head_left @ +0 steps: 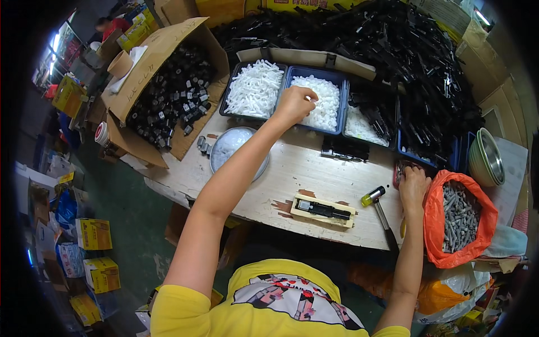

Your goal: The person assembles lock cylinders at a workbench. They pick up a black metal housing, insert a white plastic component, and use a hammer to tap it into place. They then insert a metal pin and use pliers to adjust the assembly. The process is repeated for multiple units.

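Note:
My left hand [296, 105] is over a blue tray [287, 84] of small white plastic pieces [321, 100], its fingers curled together at the tips; anything between them is too small to make out. At the right, my right hand [414, 184] reaches down at a small red dish [399, 171] with fingers bent inward; what they pinch is hidden. Between my arms a cream-coloured holder [345, 221] lies on the table, with a long black part [325, 210] with a grey metal piece set in it. Right of it rests a hammer [374, 196] with a yellow-and-black head.
Left of the blue tray is a tray of white rods [254, 90]. A cardboard box [147, 73] spills black-and-grey parts. Black parts [359, 39] heap up behind. A round metal dish [222, 147] lies under my left forearm. An orange bag [488, 216] of grey screw-like pieces stands by stacked bowls [477, 160].

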Motion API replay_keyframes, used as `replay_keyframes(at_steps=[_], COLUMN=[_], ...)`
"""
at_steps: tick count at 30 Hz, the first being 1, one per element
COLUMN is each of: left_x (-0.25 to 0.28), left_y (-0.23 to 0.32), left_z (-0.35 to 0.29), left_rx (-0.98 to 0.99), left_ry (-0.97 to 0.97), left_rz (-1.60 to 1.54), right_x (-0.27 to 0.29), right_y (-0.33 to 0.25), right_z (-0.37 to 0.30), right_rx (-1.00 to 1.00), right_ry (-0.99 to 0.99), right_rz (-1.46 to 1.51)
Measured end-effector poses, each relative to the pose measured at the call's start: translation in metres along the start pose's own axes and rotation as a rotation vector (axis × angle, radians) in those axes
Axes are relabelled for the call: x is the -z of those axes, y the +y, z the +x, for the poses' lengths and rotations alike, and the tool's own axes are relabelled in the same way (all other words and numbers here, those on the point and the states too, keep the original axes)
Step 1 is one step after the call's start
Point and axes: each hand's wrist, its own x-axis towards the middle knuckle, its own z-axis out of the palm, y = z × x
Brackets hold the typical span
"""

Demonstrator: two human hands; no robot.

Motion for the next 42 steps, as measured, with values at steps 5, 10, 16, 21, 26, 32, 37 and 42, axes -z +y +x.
replay_keyframes(at_steps=[5,10,16,21,26,32,37,42], left_x=[0.008,-0.006,-0.041,-0.048,-0.046,-0.049,-0.045,-0.047], left_y=[0.011,0.018,0.021,0.020,0.022,0.026,0.015,0.013], left_z=[-0.023,-0.091,-0.176,-0.197,-0.198,-0.201,-0.203,-0.207], left_rx=[0.172,0.133,0.167,0.156,0.136,0.068,0.156,0.237], left_ry=[-0.062,-0.207,-0.314,-0.281,-0.274,-0.197,-0.201,-0.179], left_rz=[-0.606,-0.834,-0.906,-0.867,-0.814,-0.763,-0.900,-1.040], right_x=[-0.003,0.018,0.068,0.072,0.071,0.075,0.067,0.061], right_y=[0.010,-0.002,-0.090,-0.120,-0.126,-0.129,-0.132,-0.143], right_z=[-0.008,-0.017,-0.047,-0.055,-0.054,-0.057,-0.063,-0.069], right_rx=[0.007,-0.002,0.095,0.150,0.169,0.383,0.330,0.333], right_ry=[0.155,0.100,-0.231,-0.305,-0.287,-0.140,0.038,0.129], right_rz=[0.125,0.568,1.336,1.521,1.500,1.083,1.149,1.194])
